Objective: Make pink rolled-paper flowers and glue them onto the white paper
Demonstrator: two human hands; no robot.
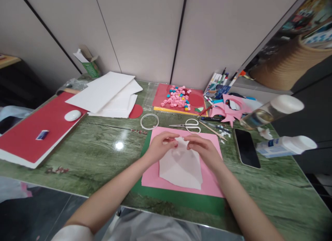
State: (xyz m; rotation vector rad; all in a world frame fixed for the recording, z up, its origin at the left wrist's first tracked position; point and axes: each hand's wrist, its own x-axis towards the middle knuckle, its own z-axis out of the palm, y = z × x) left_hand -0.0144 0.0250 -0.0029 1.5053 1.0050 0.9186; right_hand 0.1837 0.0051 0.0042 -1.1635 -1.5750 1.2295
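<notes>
A sheet of white paper [180,170] lies over pink paper [153,175], with its lower edge toward me. My left hand [164,144] is at the paper's upper left corner, thumb and fingers drawn together on it. At the upper right corner my right hand [203,149] has its fingers curled onto the same sheet. The fingertips of both hands nearly meet. What lies between them is blurred. Beneath the pink paper is a larger green sheet [178,199]. White-handled scissors [190,126] rest just beyond the pink paper, beside a roll of white tape [149,122].
Pink and blue paper bits [177,97] sit on a red sheet at the back. A phone [246,147], a white bottle [285,145] and a clear bottle [269,111] stand or lie at right. White boards [101,92] and a red board [33,130] are at left.
</notes>
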